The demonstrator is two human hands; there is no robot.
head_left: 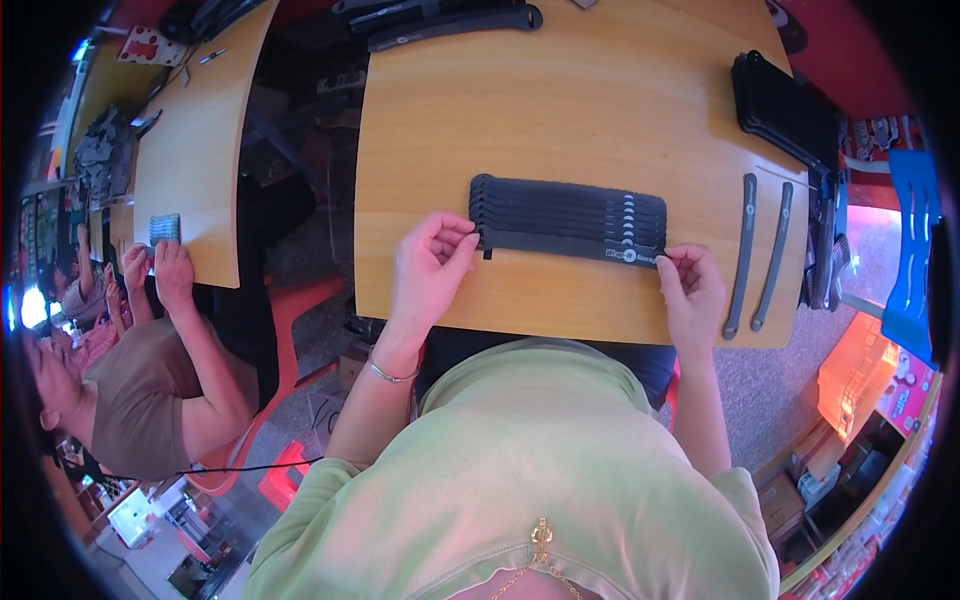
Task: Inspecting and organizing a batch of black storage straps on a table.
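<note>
A row of black straps [565,214] lies on the wooden table in front of me. They overlap like shingles, with rounded ends at the left and pale printed marks lined up near the right. My left hand [428,262] pinches the left end of the nearest strap between thumb and fingertips. At the other end of that same strap, my right hand [692,290] closes thumb and fingers on its corner. A small dark tab [487,254] sticks out below the left end. Two single straps [742,255] [773,255] lie apart, right of my right hand.
Stacked black straps [455,28] sit at the table's far edge. A black pile [785,108] stands at the far right corner. The table's near edge [560,335] runs close to my body. Left, another person [150,400] handles a small bundle [165,229] at a separate table [190,150].
</note>
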